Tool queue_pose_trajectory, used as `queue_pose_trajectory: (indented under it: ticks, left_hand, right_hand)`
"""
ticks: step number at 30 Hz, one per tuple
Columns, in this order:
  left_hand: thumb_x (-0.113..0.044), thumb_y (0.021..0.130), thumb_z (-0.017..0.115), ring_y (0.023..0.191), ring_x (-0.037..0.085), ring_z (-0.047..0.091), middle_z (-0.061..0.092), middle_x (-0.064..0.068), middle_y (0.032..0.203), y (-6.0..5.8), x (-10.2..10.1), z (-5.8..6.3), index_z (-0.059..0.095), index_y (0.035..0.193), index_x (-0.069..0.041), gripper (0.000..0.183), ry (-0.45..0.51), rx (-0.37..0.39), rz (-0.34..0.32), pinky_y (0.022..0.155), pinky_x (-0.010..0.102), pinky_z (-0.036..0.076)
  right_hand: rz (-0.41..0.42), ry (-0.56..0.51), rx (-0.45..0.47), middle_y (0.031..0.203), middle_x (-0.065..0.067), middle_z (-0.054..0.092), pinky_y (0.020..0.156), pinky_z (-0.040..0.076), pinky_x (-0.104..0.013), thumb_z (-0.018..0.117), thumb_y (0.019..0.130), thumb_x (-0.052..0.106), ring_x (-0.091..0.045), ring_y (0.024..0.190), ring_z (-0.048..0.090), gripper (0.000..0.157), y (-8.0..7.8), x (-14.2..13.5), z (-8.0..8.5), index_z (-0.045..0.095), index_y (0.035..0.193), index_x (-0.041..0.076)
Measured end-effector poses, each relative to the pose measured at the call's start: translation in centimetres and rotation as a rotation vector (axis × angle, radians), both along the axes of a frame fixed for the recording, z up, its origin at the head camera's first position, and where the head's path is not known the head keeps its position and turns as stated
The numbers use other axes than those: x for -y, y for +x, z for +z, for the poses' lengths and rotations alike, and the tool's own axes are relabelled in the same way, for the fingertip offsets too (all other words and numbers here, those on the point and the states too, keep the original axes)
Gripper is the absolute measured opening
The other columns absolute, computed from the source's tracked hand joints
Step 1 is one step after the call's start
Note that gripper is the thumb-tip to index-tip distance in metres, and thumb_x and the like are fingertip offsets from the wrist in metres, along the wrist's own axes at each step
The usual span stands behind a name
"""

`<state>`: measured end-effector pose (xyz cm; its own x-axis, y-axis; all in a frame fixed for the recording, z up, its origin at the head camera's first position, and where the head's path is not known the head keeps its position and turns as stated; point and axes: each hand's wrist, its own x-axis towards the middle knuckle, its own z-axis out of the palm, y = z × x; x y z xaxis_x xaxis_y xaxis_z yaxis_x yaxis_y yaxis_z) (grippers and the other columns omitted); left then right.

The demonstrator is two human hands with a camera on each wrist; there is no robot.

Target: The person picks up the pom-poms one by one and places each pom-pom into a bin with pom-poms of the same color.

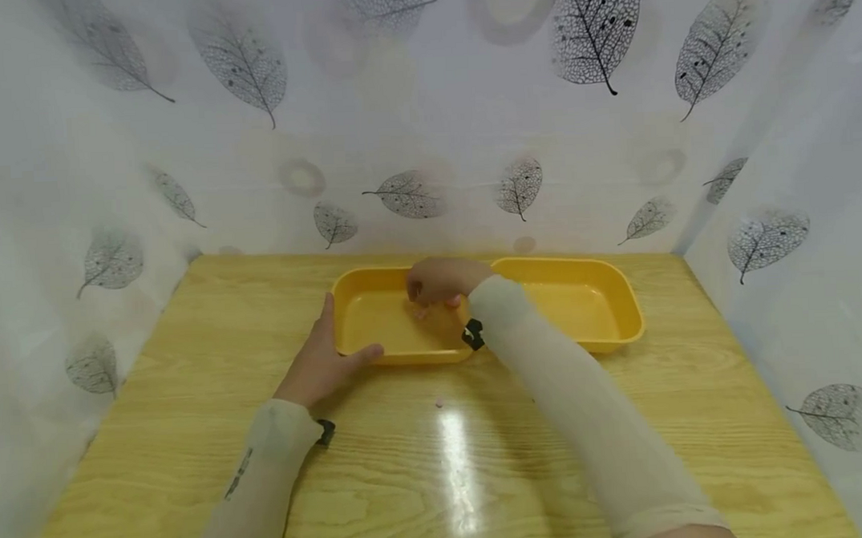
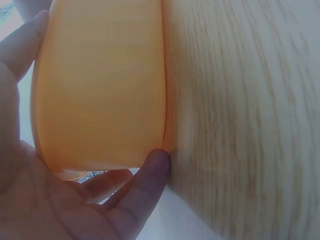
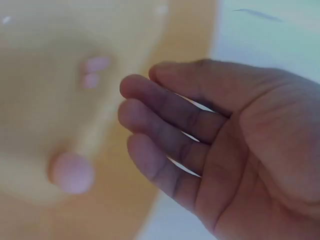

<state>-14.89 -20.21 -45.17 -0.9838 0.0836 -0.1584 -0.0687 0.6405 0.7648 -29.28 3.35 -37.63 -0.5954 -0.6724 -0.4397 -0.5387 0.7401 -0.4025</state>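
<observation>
Trays (image 1: 376,327), two, one pink ball (image 3: 74,173), left grip (image 1: 322,360) (widely spread) against one tray, right grip (image 1: 447,279) loosely curved.

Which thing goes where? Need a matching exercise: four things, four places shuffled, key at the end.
Things
1. left hand
2. pink ball
3. small pink bit
4. right tray

Places
A. on the table, in front of the trays
B. inside the left tray
C. partly hidden by the right sleeve
D. at the left tray's left end

Pairs: 1-D, 2-B, 3-A, 4-C
</observation>
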Motion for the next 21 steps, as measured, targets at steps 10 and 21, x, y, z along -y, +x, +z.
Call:
queue_pose_trajectory:
  ticks: [10,21]
  left_hand:
    - [-0.070,0.086,0.071,0.157,0.041,0.012,-0.002,0.013,0.173,0.1,-0.2,0.0,-0.020,0.163,-0.023,0.128,-0.019,0.015,0.018,0.123,0.063,0.018]
    - [-0.071,0.087,0.069,0.157,0.042,0.008,-0.005,0.011,0.173,-0.1,-0.1,0.0,-0.023,0.162,-0.027,0.127,-0.049,0.025,0.009,0.123,0.064,0.015]
  right_hand:
    - [0.131,-0.213,-0.220,0.108,0.000,0.071,0.090,0.054,-0.034,0.060,0.105,0.021,-0.014,0.097,0.064,0.019,5.3,-3.6,4.2,0.072,0.117,0.012]
    - [0.081,-0.275,-0.272,0.098,0.008,0.071,0.082,0.055,-0.031,0.066,0.102,0.019,-0.007,0.086,0.063,0.014,11.8,-7.8,2.0,0.072,0.114,0.016]
